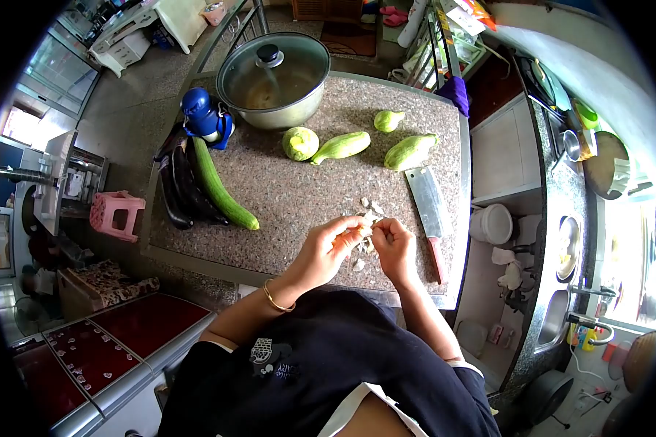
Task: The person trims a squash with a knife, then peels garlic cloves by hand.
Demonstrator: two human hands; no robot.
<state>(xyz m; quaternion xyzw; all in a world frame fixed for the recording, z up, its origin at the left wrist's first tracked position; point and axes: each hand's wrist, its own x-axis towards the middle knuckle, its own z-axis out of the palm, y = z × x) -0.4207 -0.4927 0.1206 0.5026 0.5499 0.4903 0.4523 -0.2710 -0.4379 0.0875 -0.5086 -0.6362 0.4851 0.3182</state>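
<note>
My left hand [328, 251], with a gold bangle at the wrist, pinches a small pale piece that looks like a garlic clove [364, 230]. My right hand [396, 251] has its fingers closed right beside it, at the piece's edge; whatever they grip is too small to name. Thin pale peelings [372, 207] lie on the speckled stone tabletop [284, 189] around and beyond my fingers. To the right of my right hand lies a cleaver [430, 207], its red-brown handle toward me. Several light green squashes [410, 152] rest beyond my hands.
A lidded pot [273, 80] stands at the table's far left, beside a blue bottle [205, 120]. Dark eggplants [173, 189] and a long green gourd [221, 188] lie at the left. A pink stool [116, 215] stands left of the table, a sink counter [554, 320] right.
</note>
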